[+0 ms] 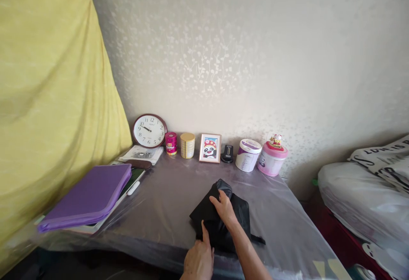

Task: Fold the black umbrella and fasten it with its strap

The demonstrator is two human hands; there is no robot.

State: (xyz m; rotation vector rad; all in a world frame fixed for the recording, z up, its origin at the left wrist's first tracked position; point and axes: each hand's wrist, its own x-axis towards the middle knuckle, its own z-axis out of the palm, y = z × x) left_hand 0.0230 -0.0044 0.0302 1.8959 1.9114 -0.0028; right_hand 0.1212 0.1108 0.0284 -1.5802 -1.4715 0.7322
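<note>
A piece of black fabric (241,212), folded unevenly, lies near the front edge of the table, with a short strap (258,239) trailing from its right side. I cannot tell what kind of article it is. My right hand (225,208) is on top of it, fingers bent at the raised far fold and the thumb out to the left; the fingertips are partly hidden. At the near left edge, my left hand (200,254) touches the fabric with its index finger stretched forward. The other left fingers are mostly hidden under the hand.
A plastic sheet covers the table (159,203). On the left lie a purple folder (86,194) and books. Along the wall stand a clock (149,131), a pink can (171,143), a yellow-lidded can (187,145), a picture frame (210,148) and two tubs (248,156).
</note>
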